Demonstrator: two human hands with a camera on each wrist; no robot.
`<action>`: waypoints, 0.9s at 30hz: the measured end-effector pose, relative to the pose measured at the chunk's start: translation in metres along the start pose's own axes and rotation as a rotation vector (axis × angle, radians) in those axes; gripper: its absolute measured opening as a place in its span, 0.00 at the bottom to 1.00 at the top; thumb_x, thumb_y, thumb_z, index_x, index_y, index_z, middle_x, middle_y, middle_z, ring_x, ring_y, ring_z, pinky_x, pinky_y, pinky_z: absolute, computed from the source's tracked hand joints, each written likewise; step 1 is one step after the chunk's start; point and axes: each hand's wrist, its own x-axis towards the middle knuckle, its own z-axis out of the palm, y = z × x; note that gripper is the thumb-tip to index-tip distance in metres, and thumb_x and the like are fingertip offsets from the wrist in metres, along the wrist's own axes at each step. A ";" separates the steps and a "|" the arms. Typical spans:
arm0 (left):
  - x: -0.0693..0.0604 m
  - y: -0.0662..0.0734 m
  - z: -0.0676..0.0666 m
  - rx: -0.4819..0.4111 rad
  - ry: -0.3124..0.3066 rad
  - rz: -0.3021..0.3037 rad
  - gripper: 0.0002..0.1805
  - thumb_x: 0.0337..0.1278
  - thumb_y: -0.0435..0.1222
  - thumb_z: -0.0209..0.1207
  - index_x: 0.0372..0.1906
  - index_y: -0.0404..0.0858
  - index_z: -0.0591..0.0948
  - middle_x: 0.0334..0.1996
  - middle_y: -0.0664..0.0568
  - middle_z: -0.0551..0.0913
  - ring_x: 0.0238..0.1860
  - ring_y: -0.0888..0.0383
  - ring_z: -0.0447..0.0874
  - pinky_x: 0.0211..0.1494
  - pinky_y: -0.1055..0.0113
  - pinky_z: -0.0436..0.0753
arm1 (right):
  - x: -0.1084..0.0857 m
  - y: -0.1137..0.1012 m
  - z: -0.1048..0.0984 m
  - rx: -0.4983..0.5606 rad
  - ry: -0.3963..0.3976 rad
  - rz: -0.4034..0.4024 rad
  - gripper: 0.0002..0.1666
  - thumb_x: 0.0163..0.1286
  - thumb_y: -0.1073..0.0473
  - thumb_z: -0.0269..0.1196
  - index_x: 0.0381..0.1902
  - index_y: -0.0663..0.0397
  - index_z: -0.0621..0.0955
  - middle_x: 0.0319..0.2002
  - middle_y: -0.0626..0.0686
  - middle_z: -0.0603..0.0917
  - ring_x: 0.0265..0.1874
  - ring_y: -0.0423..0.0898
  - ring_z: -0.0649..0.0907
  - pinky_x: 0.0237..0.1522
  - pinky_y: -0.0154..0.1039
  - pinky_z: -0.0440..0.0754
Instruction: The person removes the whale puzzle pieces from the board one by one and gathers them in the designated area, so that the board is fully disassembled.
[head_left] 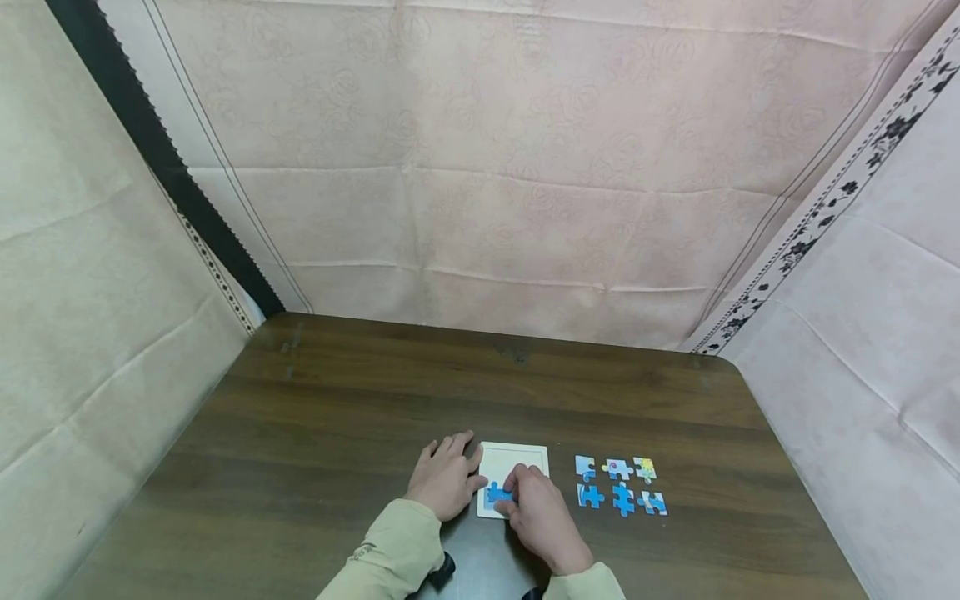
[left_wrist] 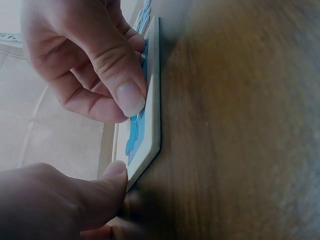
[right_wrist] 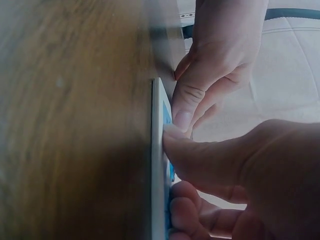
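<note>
A square white puzzle tray (head_left: 513, 454) lies flat on the table, with blue jigsaw pieces (head_left: 493, 493) in its lower left part. Along the tray's left side is my left hand (head_left: 444, 477), fingers spread on the table and thumb touching the tray's edge. Over the lower part of the tray my right hand (head_left: 536, 508) bends thumb and fingers down and pinches a blue puzzle piece (left_wrist: 134, 132), mostly covered by the fingertips. The right thumb (right_wrist: 185, 155) shows close to the tray surface in the right wrist view.
Right of the tray, several loose puzzle pieces (head_left: 618, 483) lie in two rows on the brown wooden table (head_left: 360, 392). Pale cloth (head_left: 480, 208) hangs behind the table and on both sides.
</note>
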 end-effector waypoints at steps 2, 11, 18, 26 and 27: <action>0.000 0.000 0.000 -0.003 0.000 -0.001 0.30 0.63 0.53 0.59 0.66 0.45 0.76 0.69 0.46 0.67 0.68 0.46 0.64 0.68 0.41 0.61 | 0.000 0.000 0.000 -0.006 0.001 -0.003 0.12 0.59 0.60 0.72 0.35 0.54 0.78 0.28 0.47 0.74 0.26 0.43 0.72 0.30 0.38 0.75; 0.001 0.000 0.001 -0.011 -0.011 -0.010 0.30 0.63 0.54 0.58 0.66 0.45 0.75 0.69 0.46 0.66 0.68 0.46 0.64 0.69 0.41 0.60 | 0.002 0.000 -0.001 -0.010 -0.024 0.002 0.12 0.59 0.59 0.72 0.36 0.53 0.79 0.28 0.47 0.74 0.26 0.43 0.72 0.30 0.37 0.76; 0.001 0.000 -0.001 -0.004 -0.009 -0.004 0.30 0.63 0.54 0.59 0.66 0.45 0.75 0.69 0.46 0.67 0.68 0.46 0.64 0.68 0.41 0.61 | 0.003 0.002 -0.001 -0.019 -0.033 -0.019 0.10 0.60 0.60 0.71 0.35 0.51 0.79 0.27 0.46 0.73 0.24 0.43 0.72 0.28 0.36 0.75; 0.003 0.000 -0.002 0.012 -0.011 -0.004 0.31 0.63 0.54 0.58 0.66 0.45 0.75 0.69 0.46 0.66 0.68 0.47 0.64 0.68 0.41 0.61 | 0.005 0.001 -0.002 -0.030 -0.021 -0.034 0.11 0.59 0.60 0.72 0.34 0.51 0.79 0.26 0.46 0.73 0.23 0.42 0.72 0.28 0.35 0.75; 0.003 0.000 -0.002 0.011 -0.012 -0.004 0.31 0.63 0.54 0.58 0.67 0.45 0.75 0.69 0.46 0.66 0.68 0.47 0.64 0.68 0.41 0.61 | 0.005 0.002 -0.002 -0.032 -0.020 -0.034 0.11 0.59 0.60 0.72 0.34 0.51 0.79 0.26 0.46 0.72 0.23 0.42 0.72 0.28 0.35 0.75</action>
